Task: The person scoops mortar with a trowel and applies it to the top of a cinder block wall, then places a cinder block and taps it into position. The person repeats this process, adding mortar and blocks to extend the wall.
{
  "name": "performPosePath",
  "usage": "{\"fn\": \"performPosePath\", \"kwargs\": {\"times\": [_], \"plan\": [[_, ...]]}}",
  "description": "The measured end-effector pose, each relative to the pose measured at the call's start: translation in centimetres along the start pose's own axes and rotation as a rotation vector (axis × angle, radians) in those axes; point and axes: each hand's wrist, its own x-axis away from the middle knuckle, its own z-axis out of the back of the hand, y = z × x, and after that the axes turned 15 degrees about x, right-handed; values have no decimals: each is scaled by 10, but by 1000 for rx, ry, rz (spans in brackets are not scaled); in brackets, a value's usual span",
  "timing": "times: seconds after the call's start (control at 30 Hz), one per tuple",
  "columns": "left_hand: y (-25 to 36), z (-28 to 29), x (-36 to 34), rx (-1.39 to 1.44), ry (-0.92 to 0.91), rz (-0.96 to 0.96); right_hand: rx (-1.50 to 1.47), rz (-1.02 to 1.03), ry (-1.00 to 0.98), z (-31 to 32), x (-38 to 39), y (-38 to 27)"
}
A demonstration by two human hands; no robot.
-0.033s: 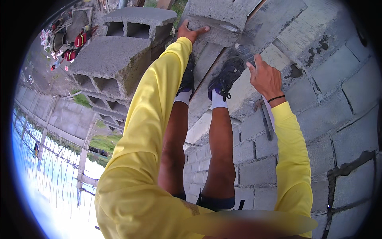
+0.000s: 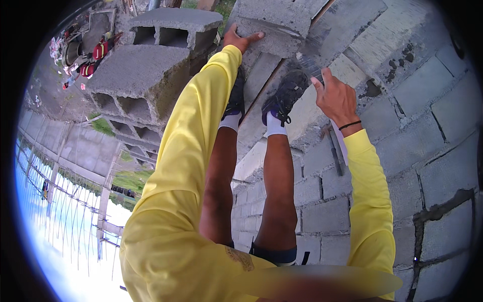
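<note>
At the top centre, a grey concrete block (image 2: 274, 17) rests by the planks. My left hand (image 2: 241, 39) grips its left end, thumb across the near face and fingers out of sight behind. My right hand (image 2: 336, 98) is closed, with thumb and forefinger pointing forward. From its fingertips a thin grey metal blade, seemingly a trowel (image 2: 311, 66), reaches toward my shoe; the handle is hidden in the hand. Below my right wrist, a hammer (image 2: 334, 153) lies against the block wall (image 2: 324, 214).
Hollow concrete blocks (image 2: 136, 70) are stacked on the left. My shoes (image 2: 286, 95) stand on planks (image 2: 261, 75) with a gap between them. Wet mortar patches (image 2: 372, 89) mark the right side. A drop shows at left, with vertical steel bars (image 2: 70, 206) and red bags (image 2: 100, 50) below.
</note>
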Motion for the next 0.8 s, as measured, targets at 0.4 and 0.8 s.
{"fn": "performPosePath", "kwargs": {"times": [0.4, 0.8], "plan": [[2, -1, 3, -68, -22, 26, -50, 49, 65, 11, -3, 2], [-5, 0, 12, -61, -70, 115, -103, 5, 39, -34, -9, 40]]}}
